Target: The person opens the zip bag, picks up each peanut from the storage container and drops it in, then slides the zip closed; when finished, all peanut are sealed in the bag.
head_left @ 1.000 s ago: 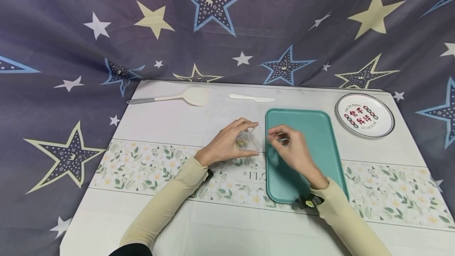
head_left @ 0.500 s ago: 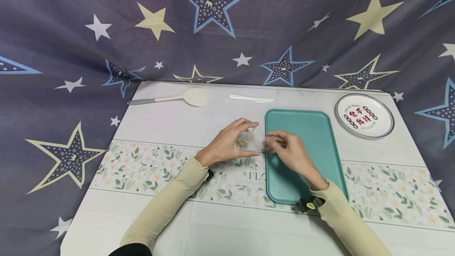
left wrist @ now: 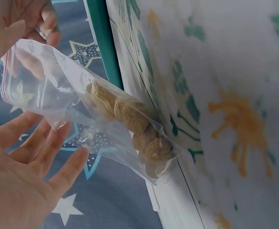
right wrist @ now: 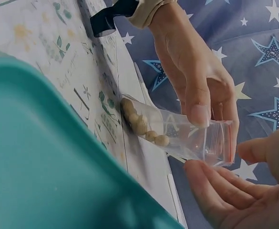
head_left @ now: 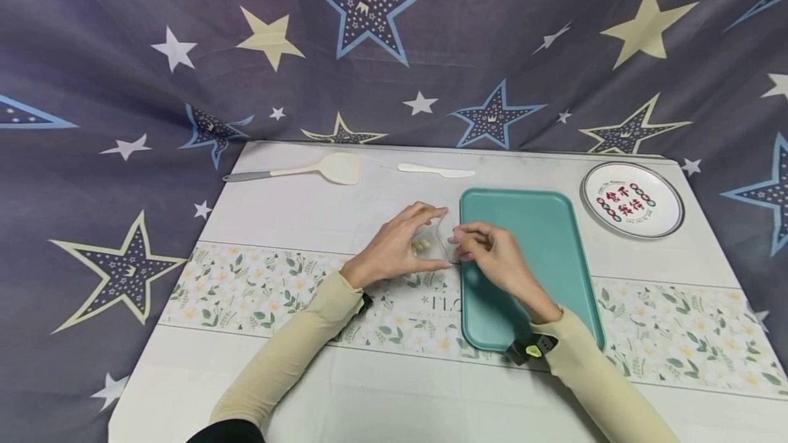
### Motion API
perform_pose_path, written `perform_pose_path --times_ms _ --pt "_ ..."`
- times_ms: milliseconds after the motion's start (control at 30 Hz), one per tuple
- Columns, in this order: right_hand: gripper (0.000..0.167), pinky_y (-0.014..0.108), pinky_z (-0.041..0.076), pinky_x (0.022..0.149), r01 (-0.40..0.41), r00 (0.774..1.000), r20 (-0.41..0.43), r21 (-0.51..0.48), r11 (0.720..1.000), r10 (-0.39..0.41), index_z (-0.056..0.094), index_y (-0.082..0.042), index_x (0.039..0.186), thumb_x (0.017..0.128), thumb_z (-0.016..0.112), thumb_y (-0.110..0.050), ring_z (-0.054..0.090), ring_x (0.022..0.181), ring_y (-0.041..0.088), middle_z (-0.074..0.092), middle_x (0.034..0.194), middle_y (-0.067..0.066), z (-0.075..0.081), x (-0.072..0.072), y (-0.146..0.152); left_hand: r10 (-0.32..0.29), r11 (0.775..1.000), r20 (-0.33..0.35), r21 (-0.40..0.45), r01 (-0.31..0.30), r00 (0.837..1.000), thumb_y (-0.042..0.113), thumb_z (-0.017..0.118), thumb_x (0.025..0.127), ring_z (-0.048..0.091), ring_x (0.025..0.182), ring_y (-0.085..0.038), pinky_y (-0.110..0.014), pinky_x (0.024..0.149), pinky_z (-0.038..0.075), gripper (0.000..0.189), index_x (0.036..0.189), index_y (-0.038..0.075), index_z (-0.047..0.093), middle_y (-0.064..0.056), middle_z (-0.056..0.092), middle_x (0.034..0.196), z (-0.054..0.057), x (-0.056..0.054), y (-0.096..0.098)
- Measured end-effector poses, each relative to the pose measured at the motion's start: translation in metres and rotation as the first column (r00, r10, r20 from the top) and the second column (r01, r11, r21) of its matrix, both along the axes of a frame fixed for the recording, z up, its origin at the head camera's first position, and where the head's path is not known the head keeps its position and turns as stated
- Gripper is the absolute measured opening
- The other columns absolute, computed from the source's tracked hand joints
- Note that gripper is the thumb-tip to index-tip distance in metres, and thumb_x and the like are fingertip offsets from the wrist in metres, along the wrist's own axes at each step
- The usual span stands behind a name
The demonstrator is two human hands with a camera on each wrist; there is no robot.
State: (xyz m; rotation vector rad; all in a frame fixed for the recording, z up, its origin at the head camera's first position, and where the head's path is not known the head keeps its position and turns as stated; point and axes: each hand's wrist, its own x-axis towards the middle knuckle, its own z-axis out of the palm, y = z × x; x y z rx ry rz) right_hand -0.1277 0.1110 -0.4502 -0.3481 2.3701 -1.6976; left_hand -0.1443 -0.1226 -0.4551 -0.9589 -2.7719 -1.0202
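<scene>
Between the thumb and fingers of my left hand [head_left: 390,245] is a clear zip bag [left wrist: 67,90], held at its mouth end with the lower end reaching down at the tabletop. Several tan, roundish pieces [left wrist: 129,117] lie in the bag's bottom; their exact kind is unclear. My right hand [head_left: 495,255] hovers over the left edge of a teal tray [head_left: 542,214], its bent fingertips at the bag's mouth. In the right wrist view its thumb and forefinger stand apart, with one fingertip close to the bag [right wrist: 189,150]; whether it touches is hard to tell.
At the back of the table lie a cream spatula [head_left: 338,167] with a grey handle and a white plastic knife [head_left: 436,170]. A round plate [head_left: 632,200] with red characters stands at the back right. A star-patterned curtain [head_left: 394,94] hangs behind the table.
My right hand has moved left from over the tray to the bag's mouth. My left hand and the bag have stayed nearly still.
</scene>
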Motion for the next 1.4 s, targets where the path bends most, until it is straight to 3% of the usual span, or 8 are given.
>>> perform_pose_path --times_ms 133,400,500,567,700,867,1133,1400 --pt "0.034 0.043 0.066 0.082 0.000 1.000 0.015 -0.038 0.999 0.001 0.066 0.007 0.129 0.107 0.060 -0.019 0.079 0.088 0.033 0.076 0.113 0.028 0.000 -0.002 -0.002 0.010 1.000 -0.008 -0.011 -0.010 1.000 0.055 0.090 0.077 0.060 0.126 -0.017 -0.039 0.102 0.058 0.098 0.158 0.021 0.046 0.001 0.055 0.143 0.000 0.001 0.002" --pt "0.031 0.036 0.066 0.077 0.029 0.999 0.040 -0.058 0.998 -0.027 0.070 0.006 0.122 0.099 0.072 -0.015 0.074 0.078 0.009 0.076 0.109 0.027 0.000 -0.002 -0.010 0.023 0.999 -0.028 -0.032 -0.024 0.999 0.057 0.093 0.070 0.056 0.133 -0.018 -0.041 0.109 0.054 0.109 0.159 0.017 0.044 0.000 0.053 0.146 -0.004 0.002 0.009" --pt "0.027 0.035 0.066 0.074 0.048 0.998 0.029 -0.045 0.998 -0.047 0.072 0.004 0.117 0.097 0.075 -0.013 0.072 0.074 0.005 0.076 0.104 0.026 -0.002 -0.004 -0.012 0.017 0.999 -0.036 -0.040 -0.019 0.999 0.061 0.092 0.070 0.058 0.130 -0.019 -0.039 0.107 0.055 0.111 0.160 0.016 0.043 -0.001 0.053 0.147 -0.005 0.002 0.010" --pt "0.024 0.035 0.066 0.073 0.057 0.998 0.022 -0.039 0.998 -0.056 0.072 0.004 0.114 0.096 0.075 -0.011 0.070 0.072 0.005 0.076 0.102 0.026 -0.003 -0.006 -0.012 0.006 1.000 -0.007 -0.020 -0.007 1.000 0.061 0.091 0.071 0.060 0.124 -0.018 -0.036 0.102 0.057 0.111 0.161 0.017 0.041 -0.002 0.053 0.145 -0.004 0.002 0.008" --pt "0.021 0.025 0.062 0.070 0.052 0.999 0.016 -0.032 0.998 -0.051 0.073 0.005 0.113 0.097 0.072 -0.007 0.069 0.074 0.004 0.076 0.103 0.026 -0.004 -0.008 -0.010 -0.002 0.997 0.079 0.073 -0.004 0.997 0.052 0.085 0.084 0.061 0.106 -0.016 -0.033 0.086 0.057 0.094 0.160 0.018 0.043 -0.006 0.058 0.133 0.000 0.001 0.004" --pt "0.023 0.017 0.057 0.071 0.034 0.999 0.019 -0.006 0.999 -0.034 0.072 0.004 0.117 0.099 0.070 -0.011 0.069 0.079 0.005 0.075 0.106 0.025 -0.003 -0.011 -0.006 0.014 0.982 0.130 0.184 -0.038 0.991 0.025 0.069 0.103 0.066 0.091 -0.014 -0.029 0.082 0.059 0.051 0.150 0.011 0.056 -0.008 0.066 0.120 0.004 -0.002 0.000" --pt "0.024 0.019 0.057 0.074 0.003 1.000 -0.003 0.021 1.000 -0.003 0.073 0.002 0.116 0.100 0.071 -0.016 0.071 0.087 0.015 0.076 0.108 0.024 -0.001 -0.014 -0.004 0.095 0.958 0.184 0.250 -0.140 0.978 0.012 0.066 0.103 0.072 0.082 -0.015 -0.022 0.073 0.061 0.027 0.129 0.006 0.072 -0.009 0.074 0.111 0.002 -0.001 0.001" --pt "0.023 0.021 0.057 0.074 -0.040 0.999 -0.010 0.041 0.998 0.040 0.075 0.000 0.115 0.101 0.070 -0.016 0.074 0.092 0.024 0.077 0.111 0.022 -0.002 -0.022 -0.006 0.089 0.946 0.280 0.275 -0.169 0.956 0.009 0.066 0.102 0.074 0.073 -0.026 -0.025 0.059 0.061 0.031 0.133 0.005 0.069 -0.014 0.073 0.110 0.000 0.004 -0.004"
